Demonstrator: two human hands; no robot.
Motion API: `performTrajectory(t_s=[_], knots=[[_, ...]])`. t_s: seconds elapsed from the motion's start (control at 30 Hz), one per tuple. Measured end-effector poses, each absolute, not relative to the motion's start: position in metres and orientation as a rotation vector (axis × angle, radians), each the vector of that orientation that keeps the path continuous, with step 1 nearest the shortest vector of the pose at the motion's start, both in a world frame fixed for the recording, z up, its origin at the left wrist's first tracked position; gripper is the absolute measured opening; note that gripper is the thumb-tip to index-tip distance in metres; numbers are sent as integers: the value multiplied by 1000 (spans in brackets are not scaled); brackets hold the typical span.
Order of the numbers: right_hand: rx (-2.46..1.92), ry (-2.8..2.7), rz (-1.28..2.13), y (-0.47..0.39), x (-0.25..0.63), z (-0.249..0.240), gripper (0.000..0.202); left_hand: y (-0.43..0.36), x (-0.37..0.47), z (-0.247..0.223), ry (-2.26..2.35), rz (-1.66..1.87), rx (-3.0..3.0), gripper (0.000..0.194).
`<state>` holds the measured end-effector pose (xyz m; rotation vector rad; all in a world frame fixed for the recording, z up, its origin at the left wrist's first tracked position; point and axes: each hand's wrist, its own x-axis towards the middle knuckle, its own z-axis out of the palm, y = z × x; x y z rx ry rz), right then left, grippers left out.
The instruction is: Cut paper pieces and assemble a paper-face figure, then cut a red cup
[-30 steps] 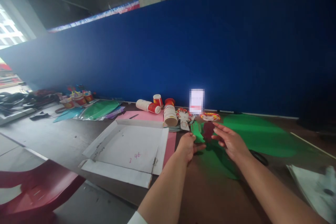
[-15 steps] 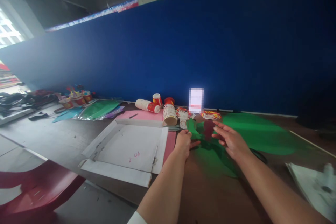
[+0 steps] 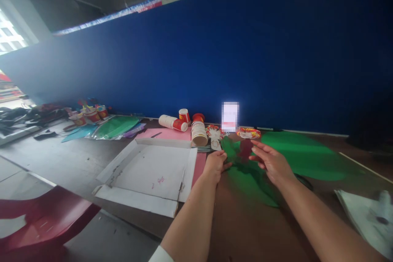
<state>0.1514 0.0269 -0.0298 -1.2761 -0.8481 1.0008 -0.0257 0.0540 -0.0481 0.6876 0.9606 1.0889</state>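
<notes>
My left hand [image 3: 215,164] is closed in a pinch on a small green piece [image 3: 229,147] that looks like paper or felt. Opposite it, my right hand [image 3: 272,161] pinches a dark red piece [image 3: 245,149] between thumb and fingers, beside the green one. Whether the two pieces touch I cannot tell. Beneath both hands lies a green sheet [image 3: 260,192] on the brown table. Just beyond them are a white cut-out figure [image 3: 215,134], a red and yellow oval piece [image 3: 248,133] and a bright upright screen, blurred out [image 3: 230,116].
Left of my hands lies a shallow white cardboard tray [image 3: 138,204]. Stacked paper cups [image 3: 199,135] rest behind it on pink paper [image 3: 159,133]. Another large green sheet [image 3: 301,157] spreads to the right. A blue partition [image 3: 184,61] closes off the back; a red chair [image 3: 55,221] stands front left.
The green piece in my left hand has shifted and turned slightly. My right hand and the dark red piece have moved a little to the right.
</notes>
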Motion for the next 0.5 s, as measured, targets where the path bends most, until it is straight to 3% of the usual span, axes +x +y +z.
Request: performTrajectory(t_s=[0.5], knots=[[-1313,-883,954,24,153,-27,47,54,-32,-43,917,1061,688,3]])
